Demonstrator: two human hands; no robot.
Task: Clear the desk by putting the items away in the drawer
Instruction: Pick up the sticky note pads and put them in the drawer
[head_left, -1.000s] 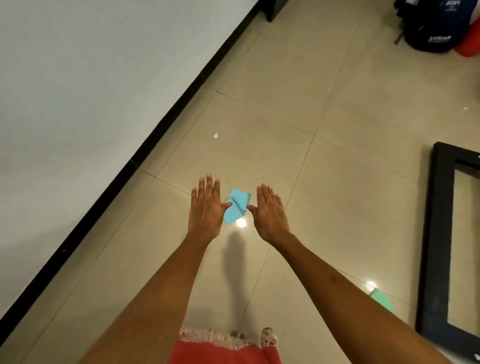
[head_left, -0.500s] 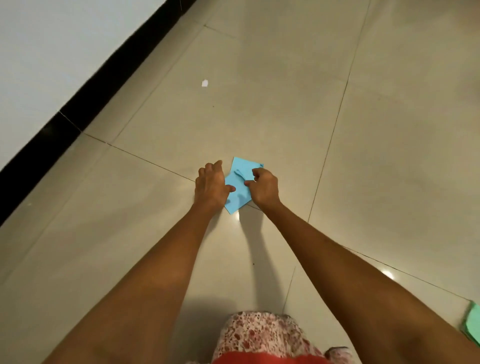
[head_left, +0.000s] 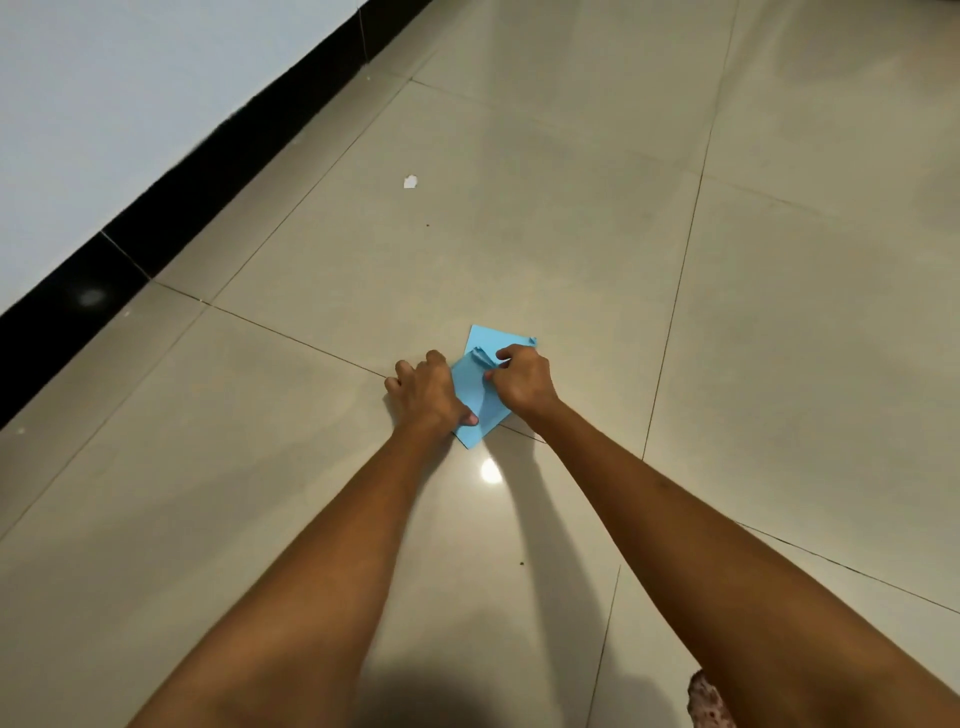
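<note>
Blue paper (head_left: 475, 410) lies flat on the tiled floor (head_left: 571, 234), straddling a grout line (head_left: 291, 340) where 2 tiles meet. Part of it is crumpled up near its far middle, and 1 far corner is bent.

Left hand (head_left: 423, 392) sits on the paper's left edge, fingers curled under at the knuckles, thumb pressing flat on the sheet near its closest corner. Looks like it pins the paper down; cannot tell whether the curled fingers actually hook the edge.

Right hand (head_left: 522, 382) is on the right side of the sheet, fingers and thumb bunched and pinching the raised crumpled fold. Both forearms run in from the bottom of the head view, covering much of the near floor.

Around: small white scrap (head_left: 410, 182) on the floor, well apart from the paper, further off toward the wall. Tiny dark speck (head_left: 427, 225) just past it, another speck (head_left: 521, 563) between the forearms. Bright light reflection (head_left: 490, 472) on the tile just beside the paper's near corner. Black skirting (head_left: 223, 156) runs along the base of the pale wall (head_left: 104, 104) at upper left. Bit of patterned fabric (head_left: 706, 706) at the bottom right edge. Nothing lies on top of the paper apart from the 2 hands.
</note>
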